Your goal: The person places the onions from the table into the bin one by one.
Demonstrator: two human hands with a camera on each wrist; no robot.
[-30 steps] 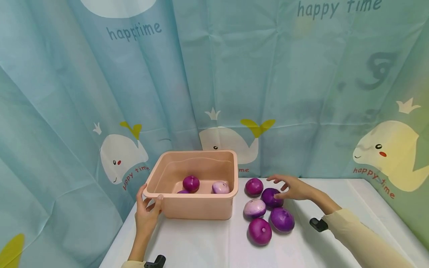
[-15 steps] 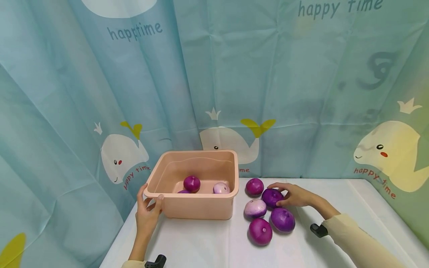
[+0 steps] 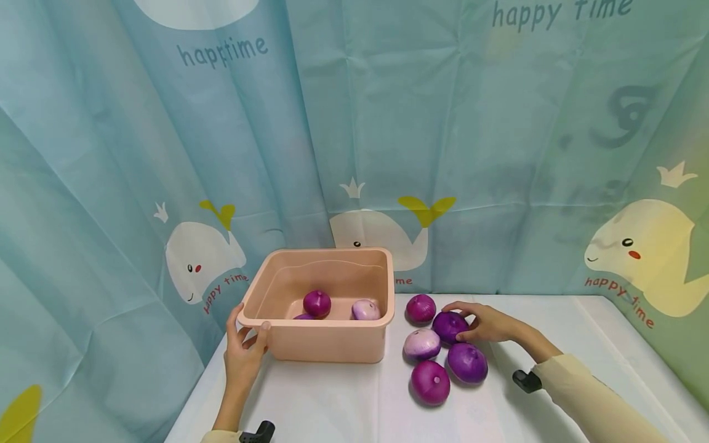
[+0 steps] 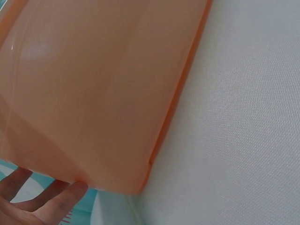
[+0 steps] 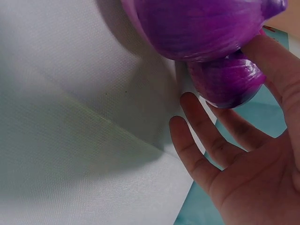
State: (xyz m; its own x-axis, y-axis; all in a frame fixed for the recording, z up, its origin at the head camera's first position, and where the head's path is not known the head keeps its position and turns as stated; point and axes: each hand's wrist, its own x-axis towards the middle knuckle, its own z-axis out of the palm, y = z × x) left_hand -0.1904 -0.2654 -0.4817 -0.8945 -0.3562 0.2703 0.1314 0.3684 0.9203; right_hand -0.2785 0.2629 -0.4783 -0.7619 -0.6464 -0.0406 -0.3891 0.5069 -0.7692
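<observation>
Red onions (image 3: pixel 431 387), five in a loose cluster, lie on the white tabletop (image 3: pixel 321 400) ahead of you, toward your right. Closest is a magenta onion (image 3: pixel 429 378), with a broad purple onion (image 3: pixel 467 363) just behind it to the right and a pale pink-and-purple onion (image 3: pixel 421 344) behind it to the left. Beyond these, your right hand (image 3: pixel 483 322) grips a dark purple onion (image 3: pixel 447 327) resting among the others: thumb on its near side, fingers half open and bent round it, some spread away in the right wrist view. A smaller magenta onion (image 3: pixel 420 309) sits at the far end. Left of the cluster, your left hand (image 3: pixel 244 357) holds the front-left corner of a peach plastic tub (image 3: pixel 327 343), thumb in front and fingers lightly bent along the side. Inside lie a magenta bulb (image 3: pixel 317 303), a pale bulb (image 3: pixel 365 310) and a mostly hidden purple bulb (image 3: pixel 304 317). Behind hangs a blue-green whale-print curtain (image 3: pixel 487 154).
</observation>
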